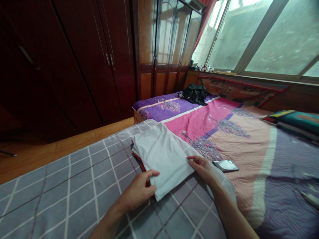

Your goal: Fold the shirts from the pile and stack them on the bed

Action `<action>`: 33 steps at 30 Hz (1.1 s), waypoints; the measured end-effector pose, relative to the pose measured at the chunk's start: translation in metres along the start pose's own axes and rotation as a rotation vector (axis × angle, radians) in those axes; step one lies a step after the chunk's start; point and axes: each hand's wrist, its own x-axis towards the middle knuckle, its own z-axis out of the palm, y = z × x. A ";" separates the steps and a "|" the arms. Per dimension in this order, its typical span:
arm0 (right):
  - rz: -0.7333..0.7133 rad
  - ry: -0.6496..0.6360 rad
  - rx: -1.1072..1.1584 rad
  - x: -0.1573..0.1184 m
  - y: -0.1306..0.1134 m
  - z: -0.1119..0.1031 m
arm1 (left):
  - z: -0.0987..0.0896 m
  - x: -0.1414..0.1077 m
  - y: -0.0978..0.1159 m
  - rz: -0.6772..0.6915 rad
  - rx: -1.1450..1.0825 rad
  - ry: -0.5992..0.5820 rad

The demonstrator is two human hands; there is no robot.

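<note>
My left hand (pixel 138 191) curls its fingers (pixel 151 174) against the near edge of a folded white cloth (pixel 161 159), and my right hand (pixel 204 167) lays its fingers (pixel 191 161) on the far side (whether either really grips it, I cannot tell). The cloth lies on a grey checked bedsheet (pixel 74 196), just beside a pink quilt (pixel 239 132) carrying a smartphone (pixel 225 165).

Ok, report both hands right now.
Left hand: curled against the folded white cloth, grip unclear.
Right hand: fingers on its edge, grip unclear.
</note>
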 end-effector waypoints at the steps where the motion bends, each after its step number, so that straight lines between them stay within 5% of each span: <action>1: -0.016 0.015 -0.019 0.001 0.003 0.002 | 0.001 0.000 0.000 0.008 0.027 -0.006; 9: -0.016 0.159 -0.205 0.000 0.008 0.004 | 0.011 -0.002 -0.008 0.064 0.139 0.001; 12: -0.191 0.262 -0.405 -0.003 -0.008 0.011 | 0.009 -0.003 -0.004 0.061 0.119 -0.048; 15: -0.487 0.255 -0.537 -0.005 -0.035 0.031 | 0.003 0.002 0.013 0.168 0.142 0.128; 18: -0.615 0.141 -0.617 -0.007 -0.056 0.057 | -0.008 0.022 0.031 0.369 0.367 0.366; 21: -0.575 0.037 -0.756 -0.009 -0.060 0.076 | -0.025 0.051 0.030 0.474 0.760 0.300; 24: -0.482 0.015 -0.812 -0.011 -0.052 0.083 | -0.043 0.075 0.020 0.289 1.026 0.270; 28: -0.457 0.016 -0.814 -0.012 -0.046 0.082 | -0.047 0.089 0.026 0.225 1.164 0.387; 31: -0.461 0.005 -0.809 -0.013 -0.046 0.081 | -0.038 0.100 0.035 0.336 1.182 0.266; 33: -0.465 -0.002 -0.802 -0.013 -0.046 0.081 | -0.034 0.110 0.035 0.284 1.165 0.189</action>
